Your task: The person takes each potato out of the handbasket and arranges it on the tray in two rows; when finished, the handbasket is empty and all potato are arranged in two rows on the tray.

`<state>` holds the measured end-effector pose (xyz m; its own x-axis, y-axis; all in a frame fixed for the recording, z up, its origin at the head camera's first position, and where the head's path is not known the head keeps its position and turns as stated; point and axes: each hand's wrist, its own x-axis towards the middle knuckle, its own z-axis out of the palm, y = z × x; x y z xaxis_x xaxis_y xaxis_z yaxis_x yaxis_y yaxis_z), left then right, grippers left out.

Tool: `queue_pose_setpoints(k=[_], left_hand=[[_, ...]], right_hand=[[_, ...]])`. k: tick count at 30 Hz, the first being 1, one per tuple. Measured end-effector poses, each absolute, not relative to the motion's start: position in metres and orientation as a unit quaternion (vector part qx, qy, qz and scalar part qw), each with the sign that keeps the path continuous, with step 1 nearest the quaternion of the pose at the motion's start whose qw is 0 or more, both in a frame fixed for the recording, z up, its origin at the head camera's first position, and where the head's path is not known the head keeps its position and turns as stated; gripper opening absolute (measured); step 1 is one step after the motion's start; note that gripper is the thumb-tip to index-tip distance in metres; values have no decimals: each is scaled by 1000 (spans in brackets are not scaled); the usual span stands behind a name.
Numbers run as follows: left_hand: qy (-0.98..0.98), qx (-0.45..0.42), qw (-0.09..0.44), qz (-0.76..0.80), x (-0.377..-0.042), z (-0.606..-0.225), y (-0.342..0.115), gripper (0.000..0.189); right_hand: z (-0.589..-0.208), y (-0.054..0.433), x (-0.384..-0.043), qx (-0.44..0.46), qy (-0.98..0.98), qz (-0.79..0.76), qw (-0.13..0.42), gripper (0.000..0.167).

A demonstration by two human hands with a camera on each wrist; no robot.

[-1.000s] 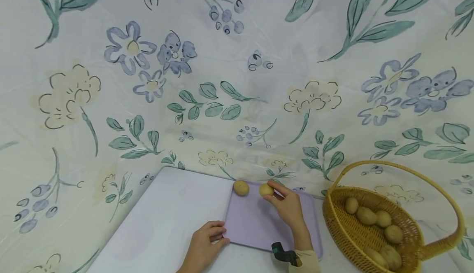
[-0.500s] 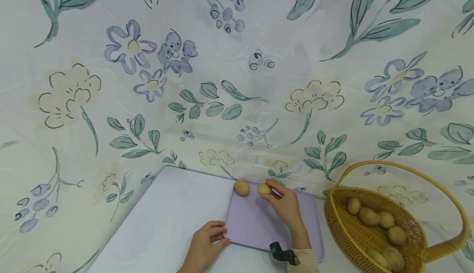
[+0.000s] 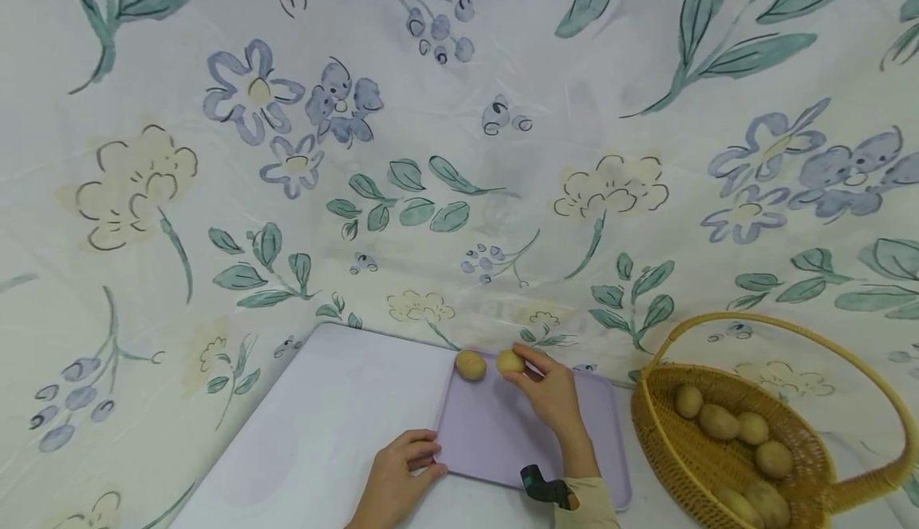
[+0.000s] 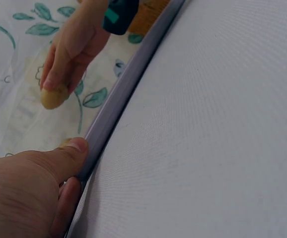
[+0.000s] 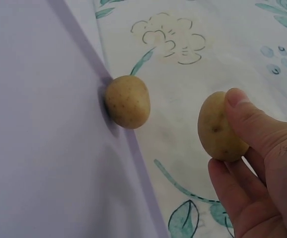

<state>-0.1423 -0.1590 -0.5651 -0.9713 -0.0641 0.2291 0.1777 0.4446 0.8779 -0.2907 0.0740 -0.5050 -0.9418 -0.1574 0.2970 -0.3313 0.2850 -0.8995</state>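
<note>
Potatoes [image 3: 510, 362] — perhaps eight, right grip [image 3: 556, 395] one, tray [image 3: 488, 433] one

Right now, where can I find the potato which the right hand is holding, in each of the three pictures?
Head view: the held potato is low, slightly right of centre, in the right hand.
Left wrist view: the held potato is in the upper left.
Right wrist view: the held potato is right of centre.
Shared landmark: the purple tray, though the left wrist view shows only its edge.
</note>
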Motion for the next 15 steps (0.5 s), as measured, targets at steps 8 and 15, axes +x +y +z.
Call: queue_pose_setpoints(k=[8, 15], left_hand=[[-839, -40, 118, -530, -142, -567, -159, 28], [-841, -39, 118, -527, -143, -567, -159, 28]], right_hand=[[-510, 69, -294, 144, -783, 600, 83, 50], [-514, 62, -296, 123, -785, 602, 77, 50]])
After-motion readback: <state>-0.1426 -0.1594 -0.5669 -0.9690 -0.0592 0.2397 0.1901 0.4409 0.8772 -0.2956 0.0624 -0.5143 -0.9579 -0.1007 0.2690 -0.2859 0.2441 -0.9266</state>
